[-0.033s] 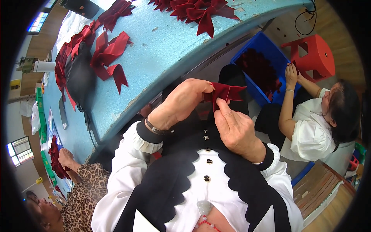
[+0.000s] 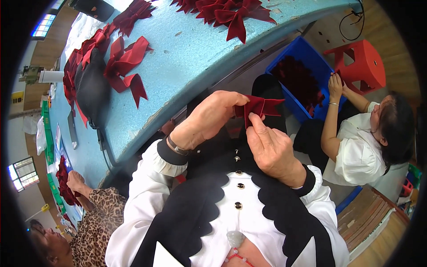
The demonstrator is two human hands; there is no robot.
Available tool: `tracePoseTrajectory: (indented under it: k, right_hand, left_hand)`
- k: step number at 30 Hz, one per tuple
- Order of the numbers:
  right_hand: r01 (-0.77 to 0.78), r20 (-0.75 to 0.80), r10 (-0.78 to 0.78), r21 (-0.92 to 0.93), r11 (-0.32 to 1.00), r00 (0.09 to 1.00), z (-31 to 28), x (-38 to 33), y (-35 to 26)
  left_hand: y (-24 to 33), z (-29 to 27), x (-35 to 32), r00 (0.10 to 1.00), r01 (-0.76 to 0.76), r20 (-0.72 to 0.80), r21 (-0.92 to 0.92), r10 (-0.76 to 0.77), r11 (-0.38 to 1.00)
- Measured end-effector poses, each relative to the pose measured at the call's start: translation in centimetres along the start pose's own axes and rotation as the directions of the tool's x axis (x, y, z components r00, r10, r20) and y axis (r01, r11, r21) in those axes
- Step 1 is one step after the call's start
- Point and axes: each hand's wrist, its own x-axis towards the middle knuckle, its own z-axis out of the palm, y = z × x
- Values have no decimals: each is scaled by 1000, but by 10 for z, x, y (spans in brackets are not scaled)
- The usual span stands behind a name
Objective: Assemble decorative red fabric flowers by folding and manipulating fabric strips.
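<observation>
Above my lap, both hands pinch one dark red velvet bow (image 2: 257,106), its notched tail pointing right. My left hand (image 2: 211,113) grips the bow's left side, with its fingers bent over the top edge. My right hand (image 2: 271,147) presses thumb and fingertips against the lower front of the bow. The part of the bow behind my fingers is hidden. On the blue tabletop (image 2: 171,58), a loose red bow (image 2: 122,66) lies beside a dark ribbed object (image 2: 92,91) with a cord. Red bows (image 2: 227,15) are heaped along the far part of the table.
A blue crate (image 2: 289,55) of dark red pieces stands right of my knees, beside a red stool (image 2: 362,64). One co-worker (image 2: 356,142) sits close on the right, hands raised; another (image 2: 98,218) works at lower left. The table edge (image 2: 178,100) runs diagonally past my left hand.
</observation>
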Motion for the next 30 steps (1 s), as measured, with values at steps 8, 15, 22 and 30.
tracePoseTrajectory:
  k: [8, 15, 22, 30]
  right_hand:
    - [10, 8, -9, -70, 997, 1000, 9, 4, -3]
    - [-99, 189, 63, 184, 978, 980, 22, -5, -5]
    - [-393, 697, 303, 649, -651, 649, 34, -10, 13]
    - [-13, 680, 363, 480, -877, 638, 55, 5, 8]
  left_hand:
    - [14, 3, -3, 996, -7, 89, 90, -1, 996]
    - [30, -10, -11, 968, -203, 163, 69, 190, 977]
    - [29, -13, -22, 947, -216, 283, 206, 153, 955]
    - [28, -9, -33, 894, -384, 396, 435, 210, 815]
